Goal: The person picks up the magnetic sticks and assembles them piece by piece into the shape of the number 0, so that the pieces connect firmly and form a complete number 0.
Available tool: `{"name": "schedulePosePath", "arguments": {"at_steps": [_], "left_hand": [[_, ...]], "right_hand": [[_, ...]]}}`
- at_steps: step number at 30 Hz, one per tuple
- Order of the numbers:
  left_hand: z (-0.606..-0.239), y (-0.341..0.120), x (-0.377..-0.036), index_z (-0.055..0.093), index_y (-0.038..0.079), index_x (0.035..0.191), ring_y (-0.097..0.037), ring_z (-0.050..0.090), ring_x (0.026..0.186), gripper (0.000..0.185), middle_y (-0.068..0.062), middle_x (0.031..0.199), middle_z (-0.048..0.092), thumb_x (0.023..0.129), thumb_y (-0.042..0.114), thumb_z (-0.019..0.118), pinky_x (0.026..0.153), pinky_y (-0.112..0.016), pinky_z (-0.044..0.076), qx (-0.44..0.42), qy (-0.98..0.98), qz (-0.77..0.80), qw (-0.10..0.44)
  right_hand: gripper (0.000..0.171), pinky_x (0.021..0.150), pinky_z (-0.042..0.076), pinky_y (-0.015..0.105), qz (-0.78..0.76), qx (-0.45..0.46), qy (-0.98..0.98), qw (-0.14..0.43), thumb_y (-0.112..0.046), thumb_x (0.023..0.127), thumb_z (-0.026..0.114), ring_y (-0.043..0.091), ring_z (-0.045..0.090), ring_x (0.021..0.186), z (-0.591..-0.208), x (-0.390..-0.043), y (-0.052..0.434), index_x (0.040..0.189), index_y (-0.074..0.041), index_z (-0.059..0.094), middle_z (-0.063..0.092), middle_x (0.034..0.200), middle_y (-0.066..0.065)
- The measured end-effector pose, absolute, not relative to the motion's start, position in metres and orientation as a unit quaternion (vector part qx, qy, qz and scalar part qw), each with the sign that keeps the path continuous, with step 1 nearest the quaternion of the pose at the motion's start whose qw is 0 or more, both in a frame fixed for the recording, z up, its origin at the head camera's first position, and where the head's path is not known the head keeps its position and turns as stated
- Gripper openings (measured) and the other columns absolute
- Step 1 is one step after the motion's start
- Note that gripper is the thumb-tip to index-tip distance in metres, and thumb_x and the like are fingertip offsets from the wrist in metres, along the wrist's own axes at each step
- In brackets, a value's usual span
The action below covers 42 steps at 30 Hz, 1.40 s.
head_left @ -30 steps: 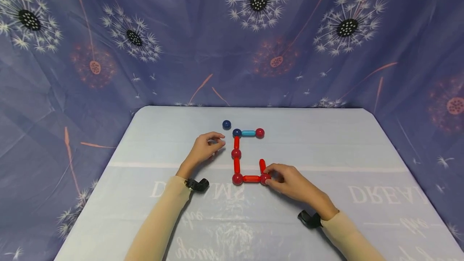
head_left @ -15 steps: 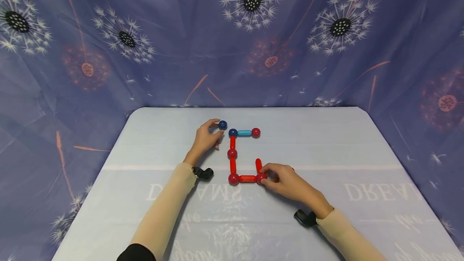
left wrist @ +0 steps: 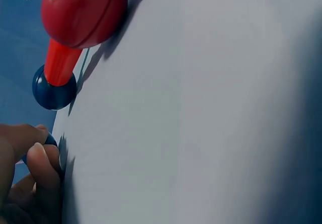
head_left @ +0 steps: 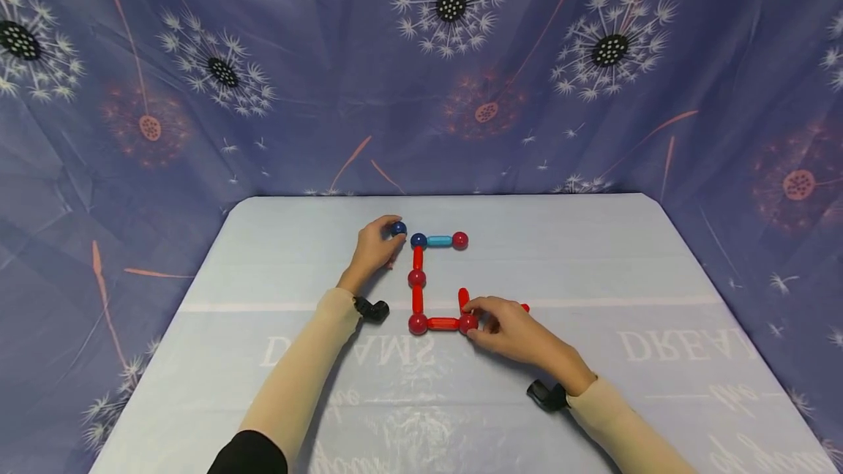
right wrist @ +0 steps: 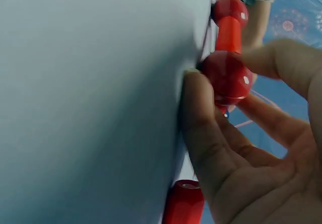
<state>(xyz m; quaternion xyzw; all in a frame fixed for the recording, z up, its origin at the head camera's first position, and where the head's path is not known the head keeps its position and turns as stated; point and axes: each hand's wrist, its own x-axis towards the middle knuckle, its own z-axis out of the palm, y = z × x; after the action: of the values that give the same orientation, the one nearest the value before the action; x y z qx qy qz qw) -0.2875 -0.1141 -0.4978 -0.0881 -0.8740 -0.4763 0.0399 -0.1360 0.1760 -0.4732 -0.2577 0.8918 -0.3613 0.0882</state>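
Note:
Near the back of the table, my left hand (head_left: 374,247) pinches a loose dark blue ball (head_left: 399,228), mostly covered by the fingers in the left wrist view. Just right of it lies a ball-and-stick shape: a second dark blue ball (head_left: 418,241), a light blue stick (head_left: 439,241) leading to a red ball (head_left: 460,241), and red sticks and balls running toward me, then right. At that shape's near right corner, my right hand (head_left: 512,328) holds the corner red ball (right wrist: 226,75) between thumb and fingers. A red stick (head_left: 464,298) points away from this ball.
A separate red stick (right wrist: 184,204) lies beside my right hand, with only its end showing past the knuckles in the head view. The white table (head_left: 593,254) has a patterned cloth hanging behind it.
My left hand has reached forward to the loose dark blue ball and taken hold of it. The right hand stays at the corner red ball. The head view has shifted slightly.

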Motion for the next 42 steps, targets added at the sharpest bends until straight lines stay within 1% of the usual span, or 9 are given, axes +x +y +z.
{"name": "schedulePosePath", "arguments": {"at_steps": [2, 6, 14, 22, 26, 30, 36, 40, 42], "left_hand": [[-0.499, -0.115, -0.287, 0.055, 0.009, 0.133, -0.015, 0.056, 0.042, 0.044, -0.012, 0.123, 0.059, 0.091, 0.016, 0.067, 0.042, -0.038, 0.051, -0.082, -0.863, -0.497, 0.037], [-0.498, -0.118, -0.285, 0.054, 0.008, 0.134, -0.013, 0.059, 0.046, 0.048, -0.015, 0.124, 0.060, 0.090, 0.021, 0.068, 0.040, -0.031, 0.049, -0.071, -0.849, -0.521, 0.041], [-0.488, -0.118, -0.271, 0.060, 0.014, 0.128, -0.025, 0.065, 0.059, 0.043, -0.008, 0.121, 0.061, 0.090, 0.030, 0.069, 0.046, -0.028, 0.048, -0.054, -0.843, -0.532, 0.052], [-0.475, -0.103, -0.253, 0.058, 0.017, 0.131, -0.039, 0.064, 0.062, 0.045, -0.005, 0.118, 0.061, 0.089, 0.028, 0.070, 0.043, -0.028, 0.046, -0.081, -0.814, -0.576, 0.016], [-0.470, -0.091, -0.241, 0.062, 0.016, 0.127, -0.031, 0.064, 0.058, 0.042, -0.002, 0.113, 0.064, 0.088, 0.029, 0.071, 0.043, -0.029, 0.046, -0.097, -0.816, -0.570, -0.004], [-0.466, -0.080, -0.233, 0.064, 0.018, 0.124, -0.022, 0.061, 0.049, 0.040, -0.006, 0.101, 0.069, 0.087, 0.031, 0.072, 0.042, -0.031, 0.048, -0.118, -0.818, -0.563, -0.024], [-0.462, -0.069, -0.228, 0.065, 0.019, 0.121, -0.019, 0.059, 0.043, 0.039, -0.004, 0.108, 0.067, 0.085, 0.032, 0.074, 0.038, -0.031, 0.046, -0.128, -0.821, -0.555, -0.028], [-0.462, -0.063, -0.228, 0.065, 0.019, 0.121, -0.020, 0.057, 0.040, 0.037, -0.010, 0.095, 0.070, 0.087, 0.032, 0.072, 0.038, -0.031, 0.045, -0.150, -0.824, -0.545, -0.032], [-0.462, -0.060, -0.227, 0.064, 0.016, 0.123, -0.020, 0.056, 0.039, 0.039, -0.010, 0.097, 0.071, 0.088, 0.032, 0.071, 0.038, -0.033, 0.046, -0.161, -0.824, -0.541, -0.036]], "right_hand": [[0.031, 0.062, 0.050, 0.021, -0.356, -0.262, 0.892, 0.090, -0.024, 0.087, 0.071, 0.008, 0.057, 0.071, -0.473, -0.137, 0.176, 0.117, -0.019, 0.065, 0.063, 0.097, -0.011], [0.028, 0.064, 0.050, 0.021, -0.352, -0.264, 0.893, 0.087, -0.024, 0.087, 0.070, 0.007, 0.056, 0.072, -0.473, -0.139, 0.175, 0.115, -0.021, 0.066, 0.063, 0.099, -0.013], [0.028, 0.063, 0.050, 0.021, -0.355, -0.259, 0.894, 0.082, -0.023, 0.086, 0.072, 0.005, 0.055, 0.072, -0.475, -0.140, 0.174, 0.113, -0.022, 0.065, 0.063, 0.098, -0.012], [0.031, 0.064, 0.051, 0.021, -0.348, -0.241, 0.901, 0.094, -0.027, 0.086, 0.073, 0.007, 0.056, 0.073, -0.475, -0.141, 0.176, 0.116, -0.023, 0.065, 0.061, 0.098, -0.014], [0.033, 0.064, 0.051, 0.021, -0.348, -0.243, 0.900, 0.095, -0.027, 0.086, 0.073, 0.007, 0.056, 0.073, -0.476, -0.141, 0.176, 0.118, -0.021, 0.065, 0.061, 0.100, -0.014], [0.034, 0.064, 0.050, 0.021, -0.352, -0.255, 0.896, 0.086, -0.024, 0.086, 0.073, 0.007, 0.056, 0.073, -0.477, -0.141, 0.175, 0.119, -0.018, 0.065, 0.062, 0.101, -0.011], [0.034, 0.066, 0.050, 0.021, -0.355, -0.266, 0.893, 0.081, -0.023, 0.086, 0.073, 0.006, 0.056, 0.074, -0.477, -0.141, 0.175, 0.119, -0.018, 0.064, 0.063, 0.102, -0.010], [0.032, 0.066, 0.050, 0.021, -0.357, -0.264, 0.892, 0.083, -0.022, 0.086, 0.073, 0.007, 0.056, 0.074, -0.476, -0.141, 0.175, 0.117, -0.020, 0.064, 0.062, 0.102, -0.009], [0.032, 0.066, 0.050, 0.021, -0.359, -0.263, 0.891, 0.084, -0.022, 0.086, 0.073, 0.007, 0.056, 0.074, -0.476, -0.141, 0.174, 0.117, -0.021, 0.065, 0.062, 0.102, -0.009]]}}
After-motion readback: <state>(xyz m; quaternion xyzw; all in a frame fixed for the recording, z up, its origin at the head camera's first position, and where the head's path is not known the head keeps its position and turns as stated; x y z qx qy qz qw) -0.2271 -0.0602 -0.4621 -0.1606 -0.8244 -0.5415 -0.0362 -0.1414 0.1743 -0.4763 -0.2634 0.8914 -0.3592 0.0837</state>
